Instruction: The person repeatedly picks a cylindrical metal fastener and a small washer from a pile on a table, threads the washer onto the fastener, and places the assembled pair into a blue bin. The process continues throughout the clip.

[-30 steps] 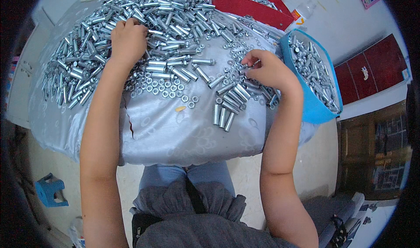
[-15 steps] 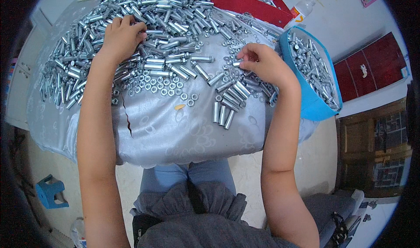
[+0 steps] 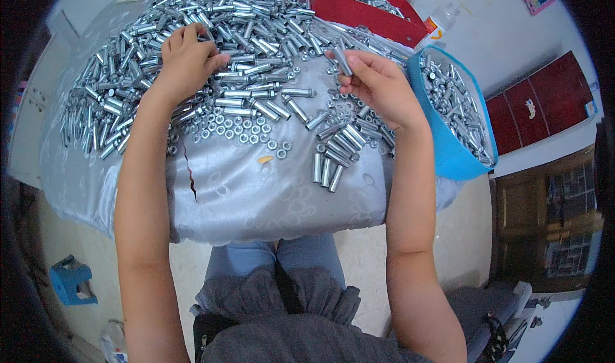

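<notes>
My right hand (image 3: 381, 88) is closed, with a silver metal sleeve (image 3: 342, 62) held tilted between thumb and fingers, above scattered small nuts. On the left, my left hand (image 3: 187, 65) rests on a large pile of sleeve anchor bolts (image 3: 250, 27). Its thumb stands apart from the curled fingers, whose tips are partly lost among the bolts. Loose hex nuts (image 3: 238, 130) lie in front of the pile. Below my right hand is a small group of plain sleeves (image 3: 336, 148), several side by side near the table's front.
A blue bin (image 3: 458, 166) full of metal parts stands right of my right forearm. Behind it are a clear bottle (image 3: 442, 20) and a red box (image 3: 365, 14) holding more parts. The silver tablecloth (image 3: 275, 203) has a torn slit (image 3: 191, 177) at left-front.
My right hand has lifted and turned, and the sleeve in it now shows upright and tilted. My left hand has shifted slightly right, its thumb farther from the fingers.
</notes>
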`<state>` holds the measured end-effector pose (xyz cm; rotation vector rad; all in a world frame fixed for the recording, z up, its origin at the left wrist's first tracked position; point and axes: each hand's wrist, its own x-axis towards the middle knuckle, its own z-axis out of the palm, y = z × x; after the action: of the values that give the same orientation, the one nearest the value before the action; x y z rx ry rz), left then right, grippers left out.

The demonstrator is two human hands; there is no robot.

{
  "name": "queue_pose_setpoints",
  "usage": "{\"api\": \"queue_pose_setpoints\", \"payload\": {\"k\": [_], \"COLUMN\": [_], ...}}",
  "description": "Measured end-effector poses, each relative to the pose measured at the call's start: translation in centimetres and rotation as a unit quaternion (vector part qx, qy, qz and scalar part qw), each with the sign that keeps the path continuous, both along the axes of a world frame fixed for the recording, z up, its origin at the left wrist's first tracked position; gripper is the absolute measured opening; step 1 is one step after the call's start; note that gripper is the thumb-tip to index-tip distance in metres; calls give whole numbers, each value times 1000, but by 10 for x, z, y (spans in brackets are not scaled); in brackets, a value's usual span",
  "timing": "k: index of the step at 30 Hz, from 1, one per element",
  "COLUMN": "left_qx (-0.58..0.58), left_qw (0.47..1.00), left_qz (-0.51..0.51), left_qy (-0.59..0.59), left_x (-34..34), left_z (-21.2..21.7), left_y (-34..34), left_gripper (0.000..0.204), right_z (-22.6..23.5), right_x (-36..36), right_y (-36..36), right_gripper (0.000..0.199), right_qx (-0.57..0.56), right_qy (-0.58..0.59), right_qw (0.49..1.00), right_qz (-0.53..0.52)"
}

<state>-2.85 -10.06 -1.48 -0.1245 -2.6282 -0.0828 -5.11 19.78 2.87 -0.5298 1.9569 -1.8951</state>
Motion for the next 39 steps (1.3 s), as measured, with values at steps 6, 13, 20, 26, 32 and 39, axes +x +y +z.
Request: {"api": "queue_pose_setpoints", "payload": {"k": [6,13,20,26,32,39], "left_qx": [63,705,753,738,763,775], "left_qw": [983,675,574,571,547,545], "left_qz": [37,-215,-312,-351,-337,-315], "left_qy": [171,-39,-80,-78,-64,-60], "left_x": [-15,5,23,27,30,32], "left_z": [3,27,38,35,36,37], "left_y": [3,58,82,89,94,97], "left_gripper": [30,26,28,27,28,24], "right_z": [0,-7,-6,0,-2,-3], "right_x": [6,3,6,17,19,21], "right_y": [-12,-17,-19,-30,-31,-33], "right_gripper": [28,19,14,20,22,22], "right_qx": [-114,-167,-188,-98,-73,-80], "right_qy": [-96,-102,-61,-18,20,-1], "right_qw": [989,980,979,994,997,997], "right_qz": [-15,-33,-53,-35,-27,8]}}
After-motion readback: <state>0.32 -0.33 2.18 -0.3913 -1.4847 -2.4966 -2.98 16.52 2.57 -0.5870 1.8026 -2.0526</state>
